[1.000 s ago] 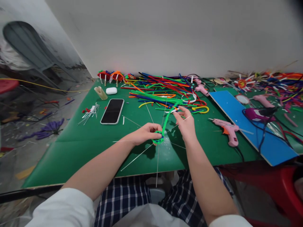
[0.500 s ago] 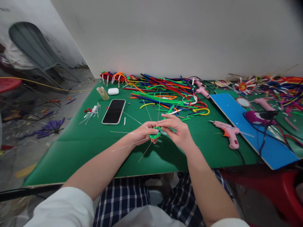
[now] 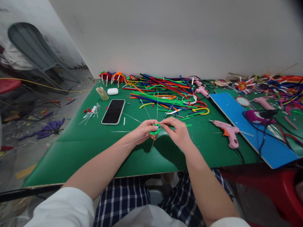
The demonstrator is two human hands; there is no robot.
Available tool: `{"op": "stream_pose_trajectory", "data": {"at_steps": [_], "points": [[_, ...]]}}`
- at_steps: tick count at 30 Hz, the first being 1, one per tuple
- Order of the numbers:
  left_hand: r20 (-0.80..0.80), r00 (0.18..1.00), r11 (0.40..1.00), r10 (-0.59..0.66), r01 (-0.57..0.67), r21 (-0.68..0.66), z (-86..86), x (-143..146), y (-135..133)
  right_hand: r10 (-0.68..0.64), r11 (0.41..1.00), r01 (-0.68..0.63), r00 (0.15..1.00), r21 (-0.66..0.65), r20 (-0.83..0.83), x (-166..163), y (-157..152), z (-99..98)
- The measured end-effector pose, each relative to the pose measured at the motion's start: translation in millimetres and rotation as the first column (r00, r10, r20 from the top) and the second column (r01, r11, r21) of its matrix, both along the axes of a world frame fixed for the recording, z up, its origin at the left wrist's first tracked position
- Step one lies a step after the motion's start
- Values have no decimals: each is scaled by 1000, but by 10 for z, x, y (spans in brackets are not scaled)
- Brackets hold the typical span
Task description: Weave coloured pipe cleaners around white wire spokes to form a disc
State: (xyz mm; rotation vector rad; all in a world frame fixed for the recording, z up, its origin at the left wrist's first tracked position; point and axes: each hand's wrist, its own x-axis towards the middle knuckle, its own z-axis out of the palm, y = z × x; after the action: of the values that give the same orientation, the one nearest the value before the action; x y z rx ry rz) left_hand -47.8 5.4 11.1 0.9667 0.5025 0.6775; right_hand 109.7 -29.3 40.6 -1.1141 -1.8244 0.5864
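Note:
A small green ring of fuzzy pipe cleaner (image 3: 155, 132), with a bit of blue at its middle, has several thin wire spokes sticking out all round. My left hand (image 3: 145, 130) grips the ring and the inner ends of the spokes between thumb and fingers. With thumb and forefinger together, my right hand (image 3: 175, 128) pinches the green pipe cleaner at the ring's right edge. Its loose green tail (image 3: 188, 125) shows beyond my right knuckles. The fingers hide part of the strand.
A phone (image 3: 113, 112), a white earbud case (image 3: 113, 91) and a bundle of thin wires (image 3: 92, 114) lie left. Colourful pipe cleaners (image 3: 161, 91) are heaped at the back. A pink glue gun (image 3: 228, 132) and a blue board (image 3: 246, 126) lie right.
The pipe cleaner's loose tail has swung from pointing up beyond my right fingers to pointing right behind the hand. The lower spokes have shifted slightly as the ring tilts in my left hand.

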Motion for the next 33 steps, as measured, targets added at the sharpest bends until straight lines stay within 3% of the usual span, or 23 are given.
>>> {"op": "stream_pose_trajectory", "data": {"at_steps": [17, 33], "points": [[-150, 965, 976, 216, -215, 23, 0, 63, 10, -128, 976, 133, 991, -172, 45, -13, 48, -92], [-286, 869, 901, 403, -322, 291, 1, 87, 9, -138, 934, 109, 988, -340, -63, -30, 117, -181]]}}
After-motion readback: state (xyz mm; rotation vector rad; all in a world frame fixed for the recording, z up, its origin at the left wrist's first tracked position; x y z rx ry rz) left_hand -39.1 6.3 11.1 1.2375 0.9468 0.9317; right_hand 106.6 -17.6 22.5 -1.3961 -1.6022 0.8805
